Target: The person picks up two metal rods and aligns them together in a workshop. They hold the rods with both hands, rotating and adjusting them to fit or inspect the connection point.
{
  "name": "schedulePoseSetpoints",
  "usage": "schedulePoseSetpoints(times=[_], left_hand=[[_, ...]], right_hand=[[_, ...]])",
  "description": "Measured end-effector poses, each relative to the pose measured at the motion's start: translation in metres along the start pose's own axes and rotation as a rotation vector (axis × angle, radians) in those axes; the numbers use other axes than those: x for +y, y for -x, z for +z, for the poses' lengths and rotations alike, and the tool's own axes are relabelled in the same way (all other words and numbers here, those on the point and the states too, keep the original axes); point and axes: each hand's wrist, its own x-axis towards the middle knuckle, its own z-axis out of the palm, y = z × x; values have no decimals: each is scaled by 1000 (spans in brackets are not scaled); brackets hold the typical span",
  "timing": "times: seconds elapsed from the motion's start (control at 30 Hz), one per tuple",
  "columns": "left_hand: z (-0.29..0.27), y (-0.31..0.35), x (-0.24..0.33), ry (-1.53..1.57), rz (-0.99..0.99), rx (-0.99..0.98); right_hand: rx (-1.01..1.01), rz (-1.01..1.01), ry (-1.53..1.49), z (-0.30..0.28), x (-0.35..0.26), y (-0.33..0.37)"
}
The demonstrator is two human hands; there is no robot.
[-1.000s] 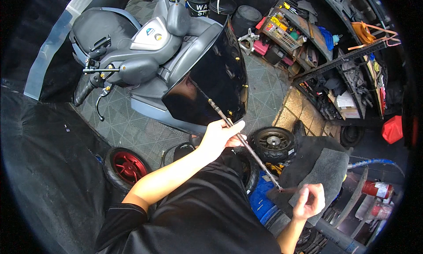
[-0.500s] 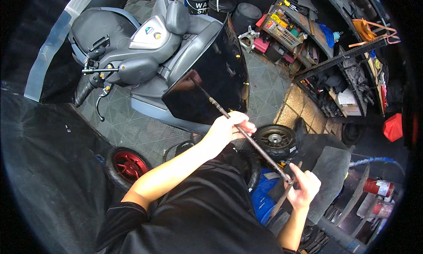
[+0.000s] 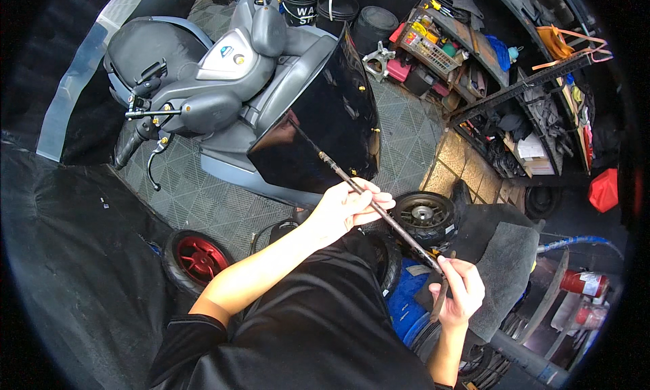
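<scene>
A long, thin dark T-handle wrench (image 3: 403,234) slants across the middle, its far end over a glossy black scooter panel (image 3: 332,126). My left hand (image 3: 349,207) is closed round the shaft with the fingers bent. Near the lower right, my right hand (image 3: 462,288) holds the wrench's handle end, thumb and fingers about the short crossbar. The crossbar hangs at an angle below the fingers. Whether the wrench's tip touches the panel I cannot tell.
A grey scooter (image 3: 223,78) stands ahead on grey floor mats. A red-rimmed wheel (image 3: 196,254) lies left, a dark-rimmed wheel (image 3: 423,217) right of my left hand. Cluttered shelves (image 3: 467,112) fill the right; black buckets (image 3: 336,9) stand behind. A grey cloth (image 3: 508,275) lies beside my right hand.
My right hand has turned on the handle, and the crossbar now hangs more steeply. My left hand has shifted slightly down, its fingers curled more round the shaft.
</scene>
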Motion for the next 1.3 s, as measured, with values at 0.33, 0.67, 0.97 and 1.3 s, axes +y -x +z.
schedulePoseSetpoints(times=[0.33, 0.67, 0.97, 1.3], left_hand=[[4, 7, 6, -27, 1, 55], [13, 7, 7, -70, 17, 128], [18, 6, 8, -91, 27, 169], [22, 7, 8, -78, 18, 203]], right_hand=[[-74, 284, -413, 6, -16, -1], [-208, 615, -881, -4, -29, -14], [-230, 699, -985, -5, -23, -15], [-275, 860, -1152, -14, -31, -28]])
